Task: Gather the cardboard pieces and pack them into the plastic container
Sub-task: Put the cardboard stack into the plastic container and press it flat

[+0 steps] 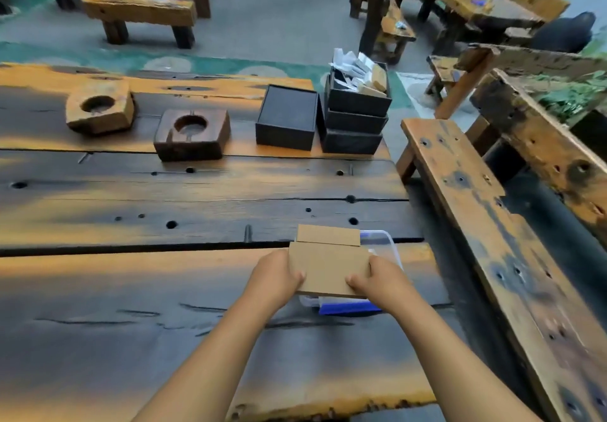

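Brown cardboard (328, 269) sits flat between my two hands, a stack of pieces held level over the clear plastic container (384, 247). My left hand (276, 275) grips the stack's left edge, thumb on top and the other fingers curled under, out of sight. My right hand (381, 282) does the same on the right edge, thumb pressed on the top sheet near the front corner. Both sets of fingers are closed tight on the stack. A second, smaller piece (328, 235) lies just beyond the held stack, over the container's far left part; I cannot tell whether it rests on the rim or inside. The container stands on the dark wooden tabletop (164, 290) near its right edge, with a blue part (348, 308) showing under the stack on my side. Farther back on the tabletop stand two wooden blocks (192, 134) with round hollows, a black box (287, 117), and beside it a stack of black boxes (356, 119) with papers in the top one. A bench (492, 241) runs along the right.
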Tool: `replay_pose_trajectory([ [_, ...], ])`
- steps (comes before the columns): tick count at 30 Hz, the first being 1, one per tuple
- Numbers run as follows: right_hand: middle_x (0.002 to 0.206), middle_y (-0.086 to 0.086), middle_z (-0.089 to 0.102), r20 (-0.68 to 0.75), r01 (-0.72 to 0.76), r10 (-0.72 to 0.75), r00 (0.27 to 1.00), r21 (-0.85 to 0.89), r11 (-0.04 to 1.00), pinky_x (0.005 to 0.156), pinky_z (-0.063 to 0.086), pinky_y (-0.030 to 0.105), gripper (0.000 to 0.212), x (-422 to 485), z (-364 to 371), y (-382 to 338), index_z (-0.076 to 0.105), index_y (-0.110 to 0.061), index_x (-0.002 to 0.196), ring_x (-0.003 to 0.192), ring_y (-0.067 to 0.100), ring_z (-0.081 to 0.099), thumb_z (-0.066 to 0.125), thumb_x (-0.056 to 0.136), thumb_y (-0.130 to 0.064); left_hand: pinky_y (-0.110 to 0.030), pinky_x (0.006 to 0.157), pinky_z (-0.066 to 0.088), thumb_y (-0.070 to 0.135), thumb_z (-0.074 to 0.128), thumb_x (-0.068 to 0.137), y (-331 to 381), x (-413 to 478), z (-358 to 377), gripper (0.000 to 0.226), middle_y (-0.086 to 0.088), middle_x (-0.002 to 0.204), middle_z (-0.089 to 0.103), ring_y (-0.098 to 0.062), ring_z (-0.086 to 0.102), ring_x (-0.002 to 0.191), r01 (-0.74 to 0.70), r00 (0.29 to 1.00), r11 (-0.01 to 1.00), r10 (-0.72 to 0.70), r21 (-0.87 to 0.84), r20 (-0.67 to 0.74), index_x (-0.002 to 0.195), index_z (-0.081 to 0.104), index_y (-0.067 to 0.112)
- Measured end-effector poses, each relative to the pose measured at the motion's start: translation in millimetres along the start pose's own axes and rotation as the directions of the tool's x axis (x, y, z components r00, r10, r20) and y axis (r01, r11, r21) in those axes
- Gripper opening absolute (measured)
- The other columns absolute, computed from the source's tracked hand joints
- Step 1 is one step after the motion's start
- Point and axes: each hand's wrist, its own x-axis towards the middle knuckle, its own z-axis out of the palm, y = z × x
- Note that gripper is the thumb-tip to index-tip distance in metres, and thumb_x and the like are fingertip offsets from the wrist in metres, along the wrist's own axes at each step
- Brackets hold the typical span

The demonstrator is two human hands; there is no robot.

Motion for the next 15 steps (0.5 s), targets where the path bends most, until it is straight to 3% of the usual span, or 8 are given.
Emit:
replay_pose_trajectory([
  [3,0.089,0.003,0.061,-0.002,-0.011,0.011,1.000,0.064,0.998,0.063,0.044,0.029,0.030,10,-8,18,0.053,-0.016,0.089,0.083,0.022,0.060,0.064,0.084,-0.043,-0.030,0.067,0.041,0.029,0.062,0.086,17,9,11,0.016,-0.010,0.102,0.069,-0.028,0.062,0.091,-0.020,0.999,0.999,0.019,0.027,0.030,0.094,0.059,0.015],
  [7,0.074,-0.006,0.053,-0.008,0.016,-0.016,1.000,0.044,0.999,0.050,0.032,0.025,0.032,34,-20,33,0.041,-0.025,0.070,0.068,0.013,0.051,0.063,0.082,-0.044,-0.028,0.069,0.040,0.026,0.063,0.086,36,26,23,0.036,-0.002,0.102,0.066,-0.021,0.058,0.087,-0.027,0.999,1.000,0.027,-0.008,-0.018,0.120,0.057,0.020],
  [15,0.067,-0.004,0.053,0.088,0.150,-0.146,0.985,-0.038,0.988,0.046,0.029,0.025,0.030,91,-38,46,0.044,-0.022,0.068,0.059,0.008,0.048,0.061,0.086,-0.040,-0.026,0.073,0.039,0.023,0.066,0.087,65,48,49,0.036,-0.003,0.107,0.065,-0.019,0.055,0.088,0.116,0.987,0.993,-0.118,-0.029,-0.107,0.121,0.054,0.017],
])
